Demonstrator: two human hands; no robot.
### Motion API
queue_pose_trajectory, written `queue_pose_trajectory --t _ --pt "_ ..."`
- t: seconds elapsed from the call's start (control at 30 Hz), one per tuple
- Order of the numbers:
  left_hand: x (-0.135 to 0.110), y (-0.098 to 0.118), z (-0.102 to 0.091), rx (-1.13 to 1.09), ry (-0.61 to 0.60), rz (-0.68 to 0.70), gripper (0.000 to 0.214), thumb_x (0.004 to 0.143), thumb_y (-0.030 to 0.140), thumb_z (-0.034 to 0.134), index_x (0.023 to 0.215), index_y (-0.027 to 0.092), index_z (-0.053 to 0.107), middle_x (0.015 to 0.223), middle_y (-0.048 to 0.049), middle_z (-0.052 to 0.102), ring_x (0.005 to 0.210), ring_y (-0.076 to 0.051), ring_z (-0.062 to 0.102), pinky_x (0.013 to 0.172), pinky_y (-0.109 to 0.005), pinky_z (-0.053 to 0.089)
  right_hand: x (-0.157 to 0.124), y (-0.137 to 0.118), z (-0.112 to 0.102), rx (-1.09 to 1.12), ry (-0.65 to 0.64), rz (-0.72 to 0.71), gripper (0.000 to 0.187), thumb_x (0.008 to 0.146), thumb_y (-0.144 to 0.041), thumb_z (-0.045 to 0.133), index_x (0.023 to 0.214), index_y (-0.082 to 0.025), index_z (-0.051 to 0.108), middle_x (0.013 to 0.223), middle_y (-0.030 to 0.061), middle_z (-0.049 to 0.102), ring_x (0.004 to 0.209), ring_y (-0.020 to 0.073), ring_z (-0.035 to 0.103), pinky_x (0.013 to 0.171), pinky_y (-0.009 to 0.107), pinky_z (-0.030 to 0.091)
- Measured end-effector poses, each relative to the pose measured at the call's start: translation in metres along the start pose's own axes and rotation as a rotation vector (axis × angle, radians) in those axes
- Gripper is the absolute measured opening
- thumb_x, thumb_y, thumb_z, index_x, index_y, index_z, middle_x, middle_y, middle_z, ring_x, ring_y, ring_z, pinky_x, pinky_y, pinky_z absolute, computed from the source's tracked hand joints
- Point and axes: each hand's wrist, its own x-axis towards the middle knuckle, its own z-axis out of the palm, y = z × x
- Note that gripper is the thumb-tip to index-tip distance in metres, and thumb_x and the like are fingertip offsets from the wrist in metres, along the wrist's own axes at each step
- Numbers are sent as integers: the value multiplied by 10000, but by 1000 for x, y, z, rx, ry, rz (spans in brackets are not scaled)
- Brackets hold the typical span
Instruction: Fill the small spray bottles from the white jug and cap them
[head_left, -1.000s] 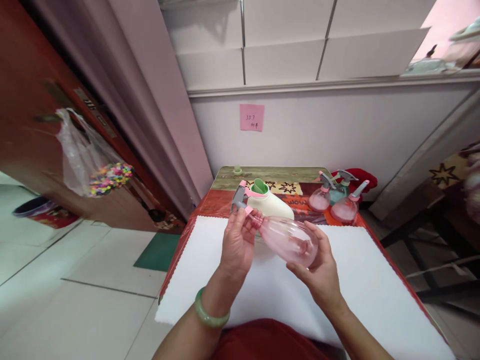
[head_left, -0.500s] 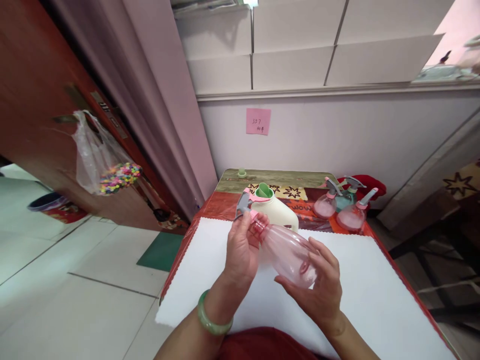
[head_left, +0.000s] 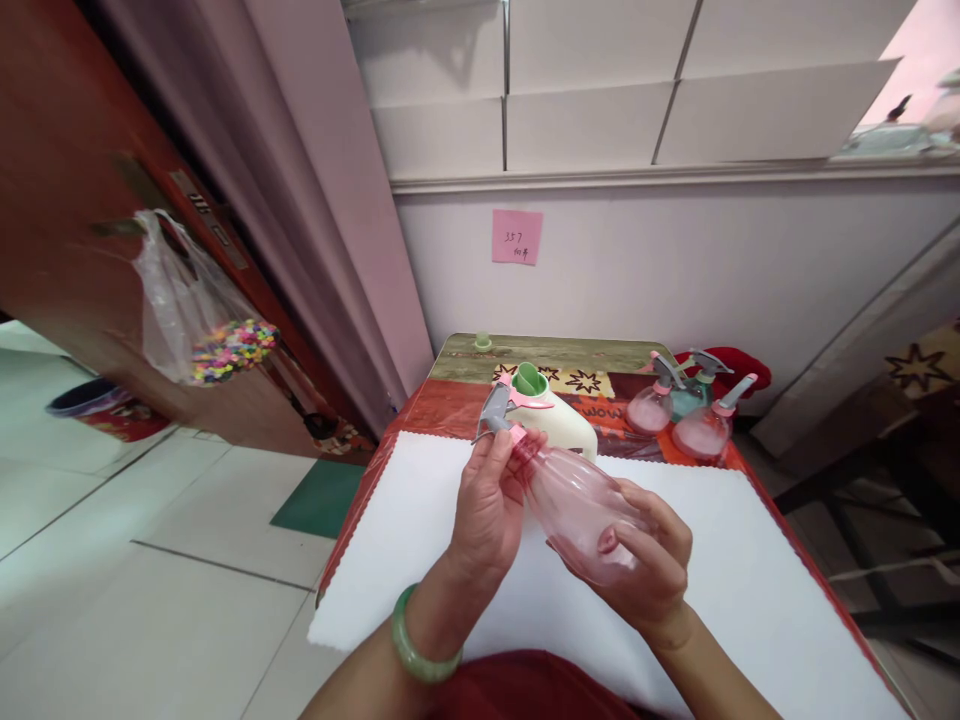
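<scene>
A clear pink spray bottle [head_left: 574,500] lies tilted across my two hands, its base toward the lower right. My left hand [head_left: 491,500] pinches its neck just under the grey and pink trigger head [head_left: 497,405]. Around the bottle's wide lower part curl the fingers of my right hand [head_left: 649,555]. The bottle looks see-through, and I cannot tell if any liquid is inside. Right behind the trigger head stands a cream jug [head_left: 562,425] with a green inner opening [head_left: 529,378]; the bottle and trigger head partly cover it.
A white mat [head_left: 405,530] covers the table's near part. Three spray bottles stand at the back right, including a pink-filled one [head_left: 701,438]. A green cap [head_left: 483,341] sits at the back left. A pink note [head_left: 516,237] is on the wall. A plastic bag [head_left: 217,330] hangs from the door.
My right hand has closed further around the bottle's lower part, its fingers now wrapping it. The bottle and trigger head have turned slightly, while my left hand stays at the neck.
</scene>
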Motion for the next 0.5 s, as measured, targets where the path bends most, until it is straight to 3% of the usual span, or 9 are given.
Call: queue_pose_trajectory --t 0.23,0.5 --pt "-5 -2 -2 8 -43 21 229 773 396 919 864 211 818 960 -53 835 953 -201 778 921 -327 599 2 -1 -3 -122 -51 -146 472 727 -173 957 1037 -213 603 1386 115 555 1223 252 671 948 441 685" --pt "-9 -2 -7 62 -75 14 251 796 426 894 877 198 827 883 -54 826 946 -227 788 957 -363 592 2 2 -8 -65 -143 -245 490 720 -112 944 1078 -208 624 1579 151 504 1343 308 637 970 506 681"
